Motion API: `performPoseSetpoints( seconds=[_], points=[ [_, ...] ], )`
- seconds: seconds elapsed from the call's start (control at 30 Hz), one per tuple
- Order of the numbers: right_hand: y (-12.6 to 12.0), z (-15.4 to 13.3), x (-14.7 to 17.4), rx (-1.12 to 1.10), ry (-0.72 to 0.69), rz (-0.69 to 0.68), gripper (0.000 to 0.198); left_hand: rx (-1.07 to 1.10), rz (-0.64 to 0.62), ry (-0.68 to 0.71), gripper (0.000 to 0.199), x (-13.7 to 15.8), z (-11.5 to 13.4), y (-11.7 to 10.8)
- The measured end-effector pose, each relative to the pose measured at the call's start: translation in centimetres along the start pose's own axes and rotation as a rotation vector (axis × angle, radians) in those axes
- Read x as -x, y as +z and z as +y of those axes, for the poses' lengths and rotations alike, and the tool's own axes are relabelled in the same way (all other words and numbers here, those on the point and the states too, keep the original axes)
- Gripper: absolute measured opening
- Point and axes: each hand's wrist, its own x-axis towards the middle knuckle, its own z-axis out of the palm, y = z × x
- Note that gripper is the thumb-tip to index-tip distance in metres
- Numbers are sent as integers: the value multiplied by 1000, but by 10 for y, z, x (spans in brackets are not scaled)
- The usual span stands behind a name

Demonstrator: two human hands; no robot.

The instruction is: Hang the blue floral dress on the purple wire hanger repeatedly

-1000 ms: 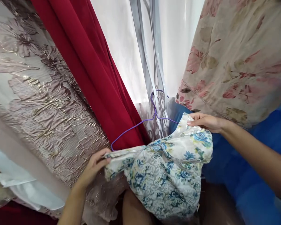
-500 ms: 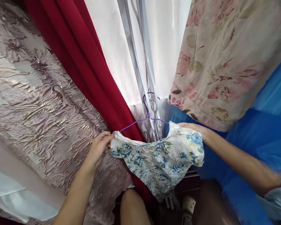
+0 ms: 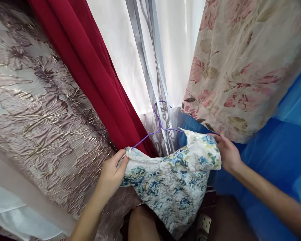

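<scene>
Top, short-sleeved, white ground, blue-and-yellow floral print: one, between 5 and 6 o'clock, spread between your two hands, body hanging slantwise below.

Clothes hanger, purple, slim: one, near the centre of the dial. Its arms run into the top, one toward each shoulder; cloth covers both ends.

Left hand, yours, between 7 and 8 o'clock: fingers closed in a pinch on the near shoulder of the top, beside the hanger arm.

Right hand, yours, between 3 and 4 o'clock: fingers bent against the opposite sleeve, partly hidden by it; whether they grip or merely touch, you cannot tell.

Progress, as judged: well advanced. Done: hanger seemingly inside both shoulders. Left: neckline lies uneven, cloth at your left hand is bunched; both shoulders appear to want squaring before you let go. Unconfirmed: the hook crosses grey ribbons at 12 o'clock; whether it catches on them cannot be told. No rail shows.

Surroundings: red drape, 10 o'clock; rose-print cloth, 2 o'clock; blue fabric, beyond your right hand; perforated clog, 5 o'clock, partly cut off.
</scene>
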Motion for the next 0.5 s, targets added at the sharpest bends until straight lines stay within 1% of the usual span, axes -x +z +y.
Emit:
performPoseSetpoints(
  seconds=[0.03, 0.1, 0.17, 0.23, 0.3, 0.4, 0.5],
  points=[
    [0, -2, 5, 31, -64, 38, 34, -7, 37, 2, 33, 0, 4, 2],
    [6, -11, 14, 97, -176, 68, 27, -18, 102, 0, 33, 0, 13, 3],
    [18, -26, 21, 123, -259, 54, 24, -26, 141, -5, 31, -1, 21, 1],
    [32, -43, 28, 118, -322, 43, 22, -17, 145, -24, 30, -3, 25, 0],
    [44, -55, 38, 117, -368, 35, 22, 8, 154, -40, 28, -5, 20, 4],
    [54, -63, 52, 154, -425, 29, 25, 76, 220, -37, 29, -5, 3, 18],
    [60, -69, 49, 236, -487, 41, 27, 213, 257, -63, 34, -6, -9, 35]
  ],
)
